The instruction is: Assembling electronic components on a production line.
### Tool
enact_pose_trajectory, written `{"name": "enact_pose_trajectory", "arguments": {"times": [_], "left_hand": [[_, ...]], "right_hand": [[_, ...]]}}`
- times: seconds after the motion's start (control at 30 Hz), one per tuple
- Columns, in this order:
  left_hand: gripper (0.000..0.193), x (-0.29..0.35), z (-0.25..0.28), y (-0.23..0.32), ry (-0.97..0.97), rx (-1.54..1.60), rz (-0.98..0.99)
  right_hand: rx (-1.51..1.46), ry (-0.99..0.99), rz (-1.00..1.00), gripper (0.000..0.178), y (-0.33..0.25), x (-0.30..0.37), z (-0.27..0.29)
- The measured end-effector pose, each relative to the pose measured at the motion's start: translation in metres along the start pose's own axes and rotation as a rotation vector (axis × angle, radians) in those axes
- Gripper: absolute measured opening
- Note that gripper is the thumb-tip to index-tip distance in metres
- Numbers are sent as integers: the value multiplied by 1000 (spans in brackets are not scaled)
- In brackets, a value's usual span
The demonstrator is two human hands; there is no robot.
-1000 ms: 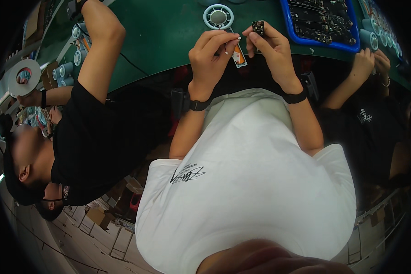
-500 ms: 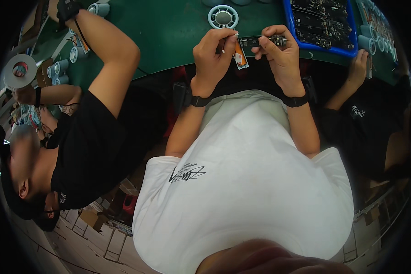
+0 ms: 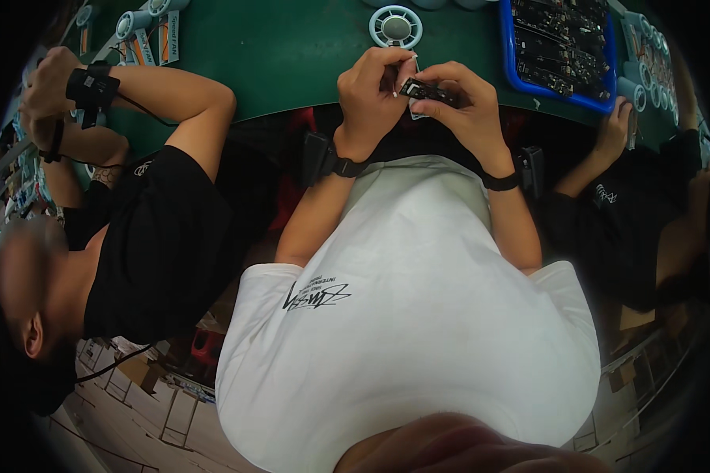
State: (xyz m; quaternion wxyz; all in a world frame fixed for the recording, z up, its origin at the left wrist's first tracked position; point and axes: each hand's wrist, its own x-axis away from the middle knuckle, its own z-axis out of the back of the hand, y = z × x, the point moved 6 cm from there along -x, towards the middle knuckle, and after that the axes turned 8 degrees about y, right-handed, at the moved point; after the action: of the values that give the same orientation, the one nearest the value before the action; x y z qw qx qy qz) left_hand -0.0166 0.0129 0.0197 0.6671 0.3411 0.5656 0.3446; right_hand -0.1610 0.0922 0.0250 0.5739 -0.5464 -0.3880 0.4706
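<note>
Right hand (image 3: 467, 102), thumb and fingers closed on one slim black circuit board (image 3: 432, 92), held at the near edge of the green table (image 3: 276, 55); left hand (image 3: 368, 94), just beside the board's left end, thumb and forefinger narrowed to a pinch on a small white piece (image 3: 415, 56). Beyond the hands, one round light-blue fan (image 3: 395, 28); to the far right, one blue tray (image 3: 508, 47) of black boards (image 3: 560, 47)

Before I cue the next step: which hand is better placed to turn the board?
Probably the right hand: it has the board in its grip. The left hand is close beside the board but looks busy, with small white tips showing in its pinch.
</note>
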Motion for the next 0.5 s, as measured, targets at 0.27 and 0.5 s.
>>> {"name": "enact_pose_trajectory", "arguments": {"times": [0.27,0.5], "left_hand": [[18,1,0,1,2,-57,-35],[19,3,-2,0,-1,-51,-67]], "right_hand": [[-29,142,16,44,2,-2,11],[-49,145,69,46,2,-10,9]]}}
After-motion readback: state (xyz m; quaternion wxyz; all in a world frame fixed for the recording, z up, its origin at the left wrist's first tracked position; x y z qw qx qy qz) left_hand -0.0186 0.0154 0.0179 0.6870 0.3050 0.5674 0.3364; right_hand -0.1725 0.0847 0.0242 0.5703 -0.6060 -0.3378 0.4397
